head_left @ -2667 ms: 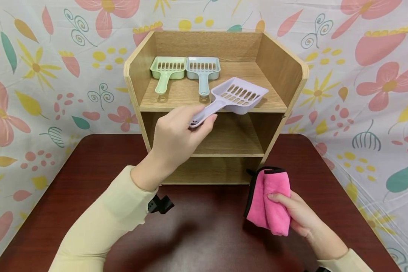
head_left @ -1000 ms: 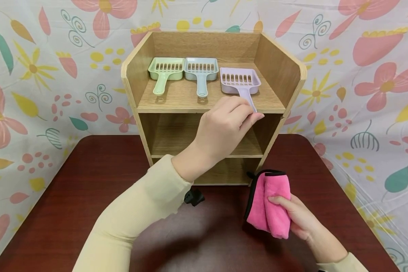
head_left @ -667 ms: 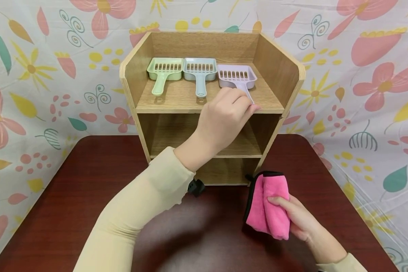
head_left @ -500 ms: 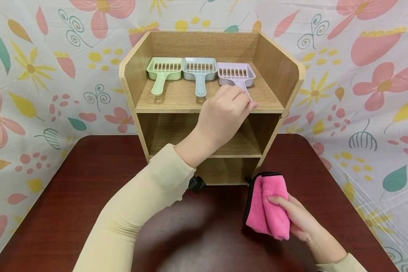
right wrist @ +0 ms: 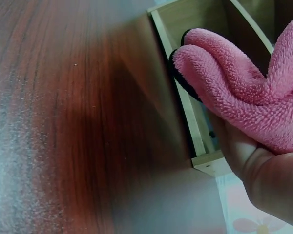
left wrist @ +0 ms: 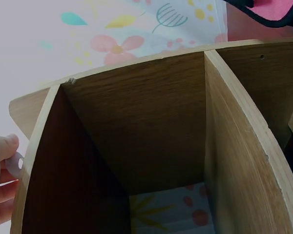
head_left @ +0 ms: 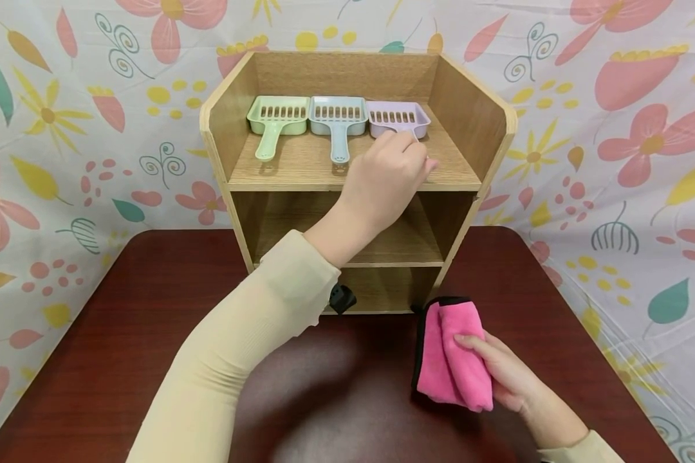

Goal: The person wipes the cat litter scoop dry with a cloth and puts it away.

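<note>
In the head view, my left hand [head_left: 382, 183] pinches the handle of a lilac litter scoop [head_left: 399, 134], whose slotted pan sits at the right of the wooden shelf's top board [head_left: 301, 175]. The hand hides most of that handle; its end [left wrist: 13, 165] shows between fingers and thumb in the left wrist view. To the left lie a blue litter scoop [head_left: 339, 141] and a green litter scoop [head_left: 269, 140], side by side, handles toward me. My right hand [head_left: 512, 376] grips a folded pink towel [head_left: 457, 354] with black edging, low over the table.
The wooden shelf unit [head_left: 500, 119] has raised sides and two lower compartments. It stands at the back of a dark red-brown table [head_left: 168, 308]. A floral cloth [head_left: 585, 161] hangs behind. A black wrist device [head_left: 342, 299] shows below my left sleeve.
My left hand has brought the lilac scoop rightward, turned its pan away from me, and slid it back beside the blue scoop. The right hand with the towel has barely moved.
</note>
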`<action>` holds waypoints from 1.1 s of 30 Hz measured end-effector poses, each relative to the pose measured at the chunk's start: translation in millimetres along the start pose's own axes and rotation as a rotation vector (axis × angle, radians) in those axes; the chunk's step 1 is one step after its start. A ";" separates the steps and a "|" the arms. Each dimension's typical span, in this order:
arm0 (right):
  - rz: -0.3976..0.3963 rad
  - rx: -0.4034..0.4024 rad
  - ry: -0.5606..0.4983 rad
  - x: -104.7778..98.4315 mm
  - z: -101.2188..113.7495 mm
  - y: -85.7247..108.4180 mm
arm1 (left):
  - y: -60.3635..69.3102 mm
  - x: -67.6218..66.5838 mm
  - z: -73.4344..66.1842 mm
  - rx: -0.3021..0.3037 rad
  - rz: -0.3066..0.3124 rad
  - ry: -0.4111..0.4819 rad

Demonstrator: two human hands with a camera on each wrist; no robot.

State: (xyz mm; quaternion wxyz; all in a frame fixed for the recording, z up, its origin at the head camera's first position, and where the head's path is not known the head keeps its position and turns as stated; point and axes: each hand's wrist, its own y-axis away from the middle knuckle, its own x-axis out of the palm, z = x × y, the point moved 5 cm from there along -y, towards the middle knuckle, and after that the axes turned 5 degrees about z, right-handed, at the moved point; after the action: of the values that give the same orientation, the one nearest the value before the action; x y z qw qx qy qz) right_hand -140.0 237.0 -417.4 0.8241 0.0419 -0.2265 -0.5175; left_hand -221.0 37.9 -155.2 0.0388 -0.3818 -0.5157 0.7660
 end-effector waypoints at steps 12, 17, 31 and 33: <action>-0.064 0.065 0.080 -5.2 -10.7 -6.1 | -4.8 9.6 7.9 -0.041 0.078 -0.037; -0.113 0.058 0.204 -11.4 -14.6 -11.5 | 1.2 9.3 12.3 -0.047 0.137 0.024; -0.242 0.011 0.819 -34.5 2.2 -22.0 | 56.8 -37.3 13.9 0.060 -0.204 0.163; -0.255 0.002 0.878 -38.0 4.3 -23.0 | 66.2 -41.3 15.8 0.065 -0.201 0.182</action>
State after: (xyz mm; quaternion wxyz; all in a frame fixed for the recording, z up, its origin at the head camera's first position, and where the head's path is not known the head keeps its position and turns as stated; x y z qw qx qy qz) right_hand -174.8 260.3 -433.0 0.7718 0.2855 0.1510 -0.5477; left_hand -179.6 -23.6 -184.2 0.1741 -0.3946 -0.5205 0.7369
